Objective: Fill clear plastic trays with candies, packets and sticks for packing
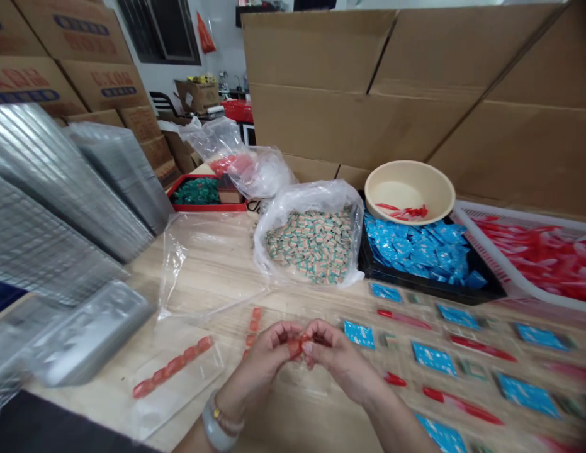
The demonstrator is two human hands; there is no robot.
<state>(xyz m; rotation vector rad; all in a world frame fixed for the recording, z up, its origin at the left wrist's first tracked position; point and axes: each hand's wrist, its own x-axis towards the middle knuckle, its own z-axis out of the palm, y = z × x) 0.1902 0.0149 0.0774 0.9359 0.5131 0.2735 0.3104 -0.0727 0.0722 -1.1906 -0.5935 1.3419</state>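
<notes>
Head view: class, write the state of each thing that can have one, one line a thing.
left hand, closed on a small orange piece
right hand, closed on the same piece
plastic bag, open, full of striped packets
bowl, upright, red pieces inside
clear bag, flat, orange pieces in a row

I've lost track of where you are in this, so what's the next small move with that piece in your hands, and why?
Probably lay the orange-red piece, pinched between your left hand and right hand, on the clear plastic sleeve, in line with the row of similar pieces. That row lies just beside your left hand, and the sleeve shows bare plastic around it.
</notes>
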